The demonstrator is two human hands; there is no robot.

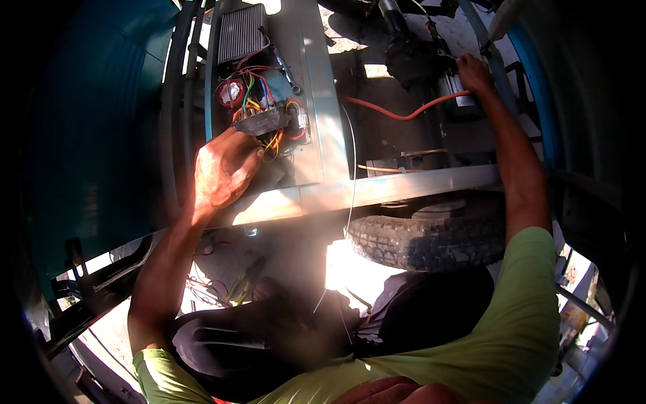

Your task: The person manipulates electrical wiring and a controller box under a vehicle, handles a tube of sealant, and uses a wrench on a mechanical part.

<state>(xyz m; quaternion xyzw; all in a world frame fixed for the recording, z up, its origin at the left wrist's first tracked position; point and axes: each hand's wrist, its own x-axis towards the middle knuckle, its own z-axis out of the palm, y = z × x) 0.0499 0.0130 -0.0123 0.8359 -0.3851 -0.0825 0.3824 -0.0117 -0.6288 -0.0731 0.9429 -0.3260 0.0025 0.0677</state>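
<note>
My left hand is closed, its fingers curled at the near left end of a dark connector block. Bundled wires in green, yellow, blue, red and orange run into that block; the fingertips are partly hidden. Far to the right, my right hand is closed beside a cylindrical motor. A thin, light metal piece shows at its fingertips, too small to name. An orange cable passes just below this hand and sags leftward across the open frame.
A finned metal box sits on the panel, with a spanner and a red tape roll nearby. A pale crossbar spans the frame above a tyre. Pliers lie near my legs. A thin wire hangs down the middle.
</note>
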